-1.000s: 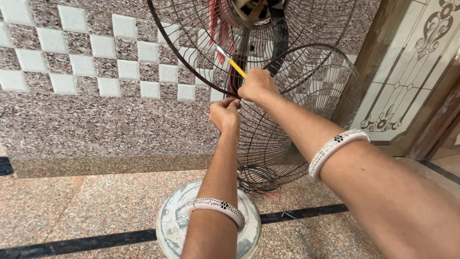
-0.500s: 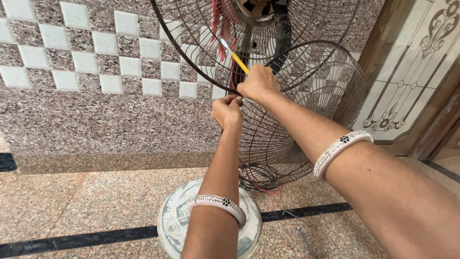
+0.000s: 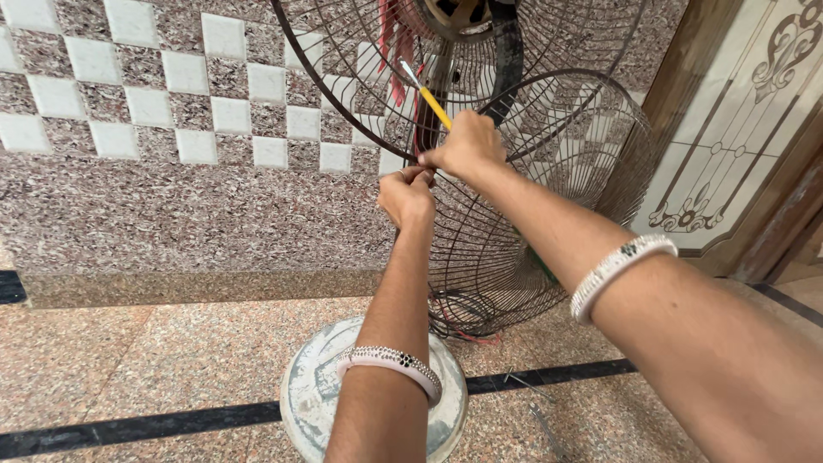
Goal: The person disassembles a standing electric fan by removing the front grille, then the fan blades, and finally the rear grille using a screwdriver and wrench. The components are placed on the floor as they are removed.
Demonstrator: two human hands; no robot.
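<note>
Fingers (image 3: 426, 159) pinch rusty, seemingly bare fan guard (image 3: 343, 94).

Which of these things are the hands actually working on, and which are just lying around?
In use:
left hand pinching the fan guard rim
right hand holding the yellow screwdriver

Lying about:
second wire guard leaning on the wall
round fan base
small metal tools on the floor

Both forearms are bare — no sleeves. Each wears a white bangle (image 3: 390, 363) — the other bangle (image 3: 610, 270) at right — apparently studded with small beads.
</note>
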